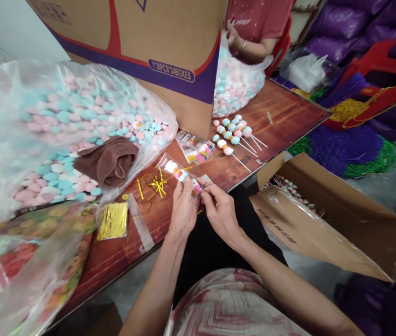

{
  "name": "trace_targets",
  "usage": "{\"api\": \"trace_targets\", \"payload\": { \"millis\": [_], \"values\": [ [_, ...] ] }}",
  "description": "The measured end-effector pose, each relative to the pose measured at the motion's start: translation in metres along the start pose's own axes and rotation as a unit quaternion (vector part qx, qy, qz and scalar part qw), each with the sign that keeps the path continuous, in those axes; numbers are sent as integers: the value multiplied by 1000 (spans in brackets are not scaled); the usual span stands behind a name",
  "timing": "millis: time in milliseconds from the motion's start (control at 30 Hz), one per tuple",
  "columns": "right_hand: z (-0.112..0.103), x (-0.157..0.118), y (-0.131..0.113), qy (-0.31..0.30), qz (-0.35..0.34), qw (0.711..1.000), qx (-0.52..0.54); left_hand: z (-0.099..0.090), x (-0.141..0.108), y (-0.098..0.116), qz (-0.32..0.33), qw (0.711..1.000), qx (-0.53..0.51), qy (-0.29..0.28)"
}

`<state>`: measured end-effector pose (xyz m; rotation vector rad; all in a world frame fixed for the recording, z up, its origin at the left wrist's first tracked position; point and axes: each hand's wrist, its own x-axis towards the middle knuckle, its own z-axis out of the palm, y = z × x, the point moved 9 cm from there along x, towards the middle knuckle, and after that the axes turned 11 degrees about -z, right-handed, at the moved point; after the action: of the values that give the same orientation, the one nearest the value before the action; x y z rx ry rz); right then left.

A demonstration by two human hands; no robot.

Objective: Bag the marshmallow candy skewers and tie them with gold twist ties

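Note:
My left hand (185, 205) is closed around a wrapped marshmallow skewer (174, 169) in a clear printed bag, held over the table's front edge. At the bag's lower end, the fingers of my right hand (218, 205) are pinched together; what lies between them is too small to make out. Left of my hands are loose gold twist ties (157, 185) and a packet of gold twist ties (113, 221). Beyond the bag lie flat printed wrappers (196, 147). Several unwrapped marshmallow skewers (231, 135) rest on the table to the right, their white sticks pointing toward me.
A big clear bag of marshmallows (79, 102) fills the table's left, with a brown cloth (108, 161) on it. A tall carton (142, 56) stands behind. An open carton (351, 210) holding skewers sits at the right. Across the table is another person (257, 28) beside a marshmallow bag (236, 88).

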<state>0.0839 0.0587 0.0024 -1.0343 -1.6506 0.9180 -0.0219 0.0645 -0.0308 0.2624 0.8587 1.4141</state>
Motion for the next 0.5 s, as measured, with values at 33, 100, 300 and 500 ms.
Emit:
{"api": "trace_targets", "payload": {
  "millis": [33,100,300,500],
  "values": [
    [0,-1,-1,-17,0,1000,-5,-1,1,1,-4,1000,0,-2],
    [-2,-6,-1,-63,15,998,-28,-5,1,7,-3,1000,0,2],
    [-4,-25,10,-118,99,986,60,-6,-3,5,-16,1000,11,-2],
    [5,-19,4,-69,85,988,107,-2,-13,-10,-42,998,54,-7]
  ]
}}
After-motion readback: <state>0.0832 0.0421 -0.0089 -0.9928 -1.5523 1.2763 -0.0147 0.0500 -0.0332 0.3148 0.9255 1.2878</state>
